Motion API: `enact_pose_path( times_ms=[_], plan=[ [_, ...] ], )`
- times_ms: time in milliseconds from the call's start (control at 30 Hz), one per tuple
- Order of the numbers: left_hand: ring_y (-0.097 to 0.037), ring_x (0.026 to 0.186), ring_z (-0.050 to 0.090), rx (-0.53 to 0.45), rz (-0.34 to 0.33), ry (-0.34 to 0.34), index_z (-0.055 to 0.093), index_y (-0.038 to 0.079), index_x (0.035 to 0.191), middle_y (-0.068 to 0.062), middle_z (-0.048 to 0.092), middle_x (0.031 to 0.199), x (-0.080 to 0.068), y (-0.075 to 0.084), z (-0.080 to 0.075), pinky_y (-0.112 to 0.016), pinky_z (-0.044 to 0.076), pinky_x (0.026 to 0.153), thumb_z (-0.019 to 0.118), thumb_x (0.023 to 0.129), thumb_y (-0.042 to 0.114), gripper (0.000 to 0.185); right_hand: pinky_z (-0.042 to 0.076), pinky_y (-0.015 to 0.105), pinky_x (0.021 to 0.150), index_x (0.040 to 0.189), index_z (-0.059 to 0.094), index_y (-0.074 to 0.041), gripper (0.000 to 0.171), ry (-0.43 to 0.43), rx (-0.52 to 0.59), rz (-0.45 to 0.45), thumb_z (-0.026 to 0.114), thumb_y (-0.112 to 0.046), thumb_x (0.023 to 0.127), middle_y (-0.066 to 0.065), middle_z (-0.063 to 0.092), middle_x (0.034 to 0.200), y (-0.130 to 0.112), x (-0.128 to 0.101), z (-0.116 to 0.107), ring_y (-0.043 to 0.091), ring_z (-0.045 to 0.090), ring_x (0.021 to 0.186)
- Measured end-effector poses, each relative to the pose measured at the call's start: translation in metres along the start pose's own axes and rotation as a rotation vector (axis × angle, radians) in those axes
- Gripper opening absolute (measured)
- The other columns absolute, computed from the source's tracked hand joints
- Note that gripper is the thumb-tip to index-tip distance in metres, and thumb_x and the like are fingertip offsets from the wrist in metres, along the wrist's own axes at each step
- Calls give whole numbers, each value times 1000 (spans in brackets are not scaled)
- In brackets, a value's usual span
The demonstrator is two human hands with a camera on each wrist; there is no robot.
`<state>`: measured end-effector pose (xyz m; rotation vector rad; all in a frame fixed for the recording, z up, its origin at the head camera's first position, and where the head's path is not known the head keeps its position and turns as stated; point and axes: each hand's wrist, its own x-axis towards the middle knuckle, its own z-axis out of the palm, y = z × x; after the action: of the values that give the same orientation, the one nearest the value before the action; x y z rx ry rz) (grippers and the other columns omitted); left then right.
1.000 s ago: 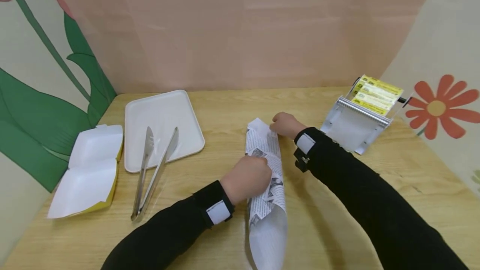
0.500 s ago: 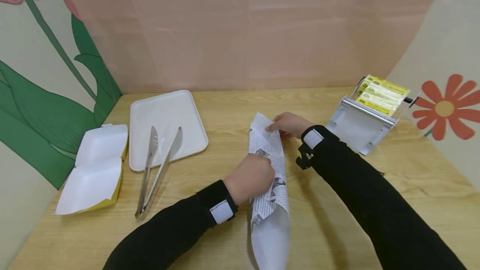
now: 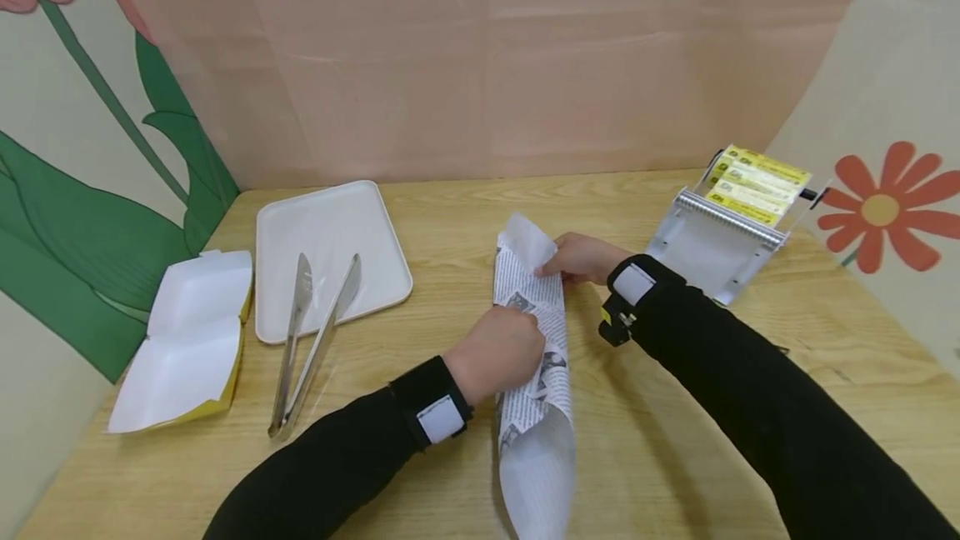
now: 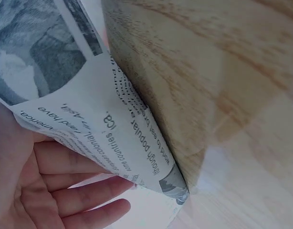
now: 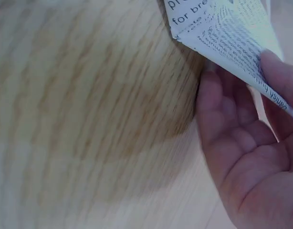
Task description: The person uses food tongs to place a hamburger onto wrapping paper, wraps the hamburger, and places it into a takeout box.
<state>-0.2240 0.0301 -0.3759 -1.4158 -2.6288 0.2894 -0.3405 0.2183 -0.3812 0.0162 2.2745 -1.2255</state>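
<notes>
Right hand (image 3: 581, 257) drew back, pinching wrap (image 3: 534, 340) top edge; left hand (image 3: 497, 350) grips middle

- The head view is evenly and brightly lit from above; no glare is seen on the wooden table (image 3: 465, 207).
- Soft, faint shadows are cast beside the printed paper (image 3: 536, 357) and under the tongs (image 3: 311, 340).
- Straight lines are bent towards the edges of the head view by wide-angle distortion.
- In the left wrist view the table is blurred, while the print near the left hand (image 4: 56, 186) is sharp.
- In the right wrist view the wood is smeared, and a dark shadow lies beside the right hand (image 5: 246, 157).
</notes>
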Motion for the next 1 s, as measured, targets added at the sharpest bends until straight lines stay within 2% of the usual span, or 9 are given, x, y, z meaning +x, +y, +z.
enact_pose_path(
  times_ms=[133, 233, 367, 567, 833, 1000],
  plan=[
    [-7, 56, 45, -24, 8, -20, 64, 17, 66, 6, 55, 66, 1, 0, -3, -24, 45, 51, 58, 92, 15, 26, 54, 32, 77, 129, 48, 14, 41, -40, 68, -44, 58, -8, 96, 10, 65, 101, 3, -10, -1, 15, 63, 84],
    [-7, 56, 45, -42, 6, -34, 64, 16, 67, 7, 55, 65, 3, 0, -5, -24, 46, 53, 58, 92, 15, 26, 55, 34, 77, 132, 46, 12, 41, -64, 80, -81, 55, -10, 99, 10, 64, 104, 2, -19, 0, 15, 63, 87],
    [-8, 56, 46, -83, -3, -52, 63, 16, 66, 6, 54, 65, 4, 0, -7, -24, 46, 53, 58, 92, 14, 26, 55, 33, 77, 130, 49, 11, 37, -36, 35, -153, 53, -10, 100, 12, 64, 109, -1, -31, 3, 13, 62, 89],
    [-7, 54, 46, -77, -12, -34, 60, 17, 64, 6, 54, 62, 6, 2, -5, -23, 45, 51, 58, 93, 13, 29, 54, 35, 81, 132, 51, 8, 38, 18, -57, -223, 52, -13, 101, 19, 63, 118, -8, -46, 10, 17, 61, 97],
    [-7, 56, 46, -29, -14, -22, 60, 17, 63, 6, 56, 63, 6, 5, -4, -22, 45, 52, 58, 92, 15, 30, 54, 40, 82, 125, 57, 8, 31, 38, -106, -297, 53, -12, 101, 18, 67, 111, -13, -67, 20, 20, 64, 96],
    [-7, 57, 46, -17, -9, -18, 62, 17, 64, 6, 58, 65, 5, 5, -5, -22, 45, 54, 57, 94, 15, 30, 53, 35, 75, 116, 63, 5, 26, 93, -182, -345, 57, -13, 99, 12, 68, 101, -11, -79, 27, 16, 61, 87]
  ],
)
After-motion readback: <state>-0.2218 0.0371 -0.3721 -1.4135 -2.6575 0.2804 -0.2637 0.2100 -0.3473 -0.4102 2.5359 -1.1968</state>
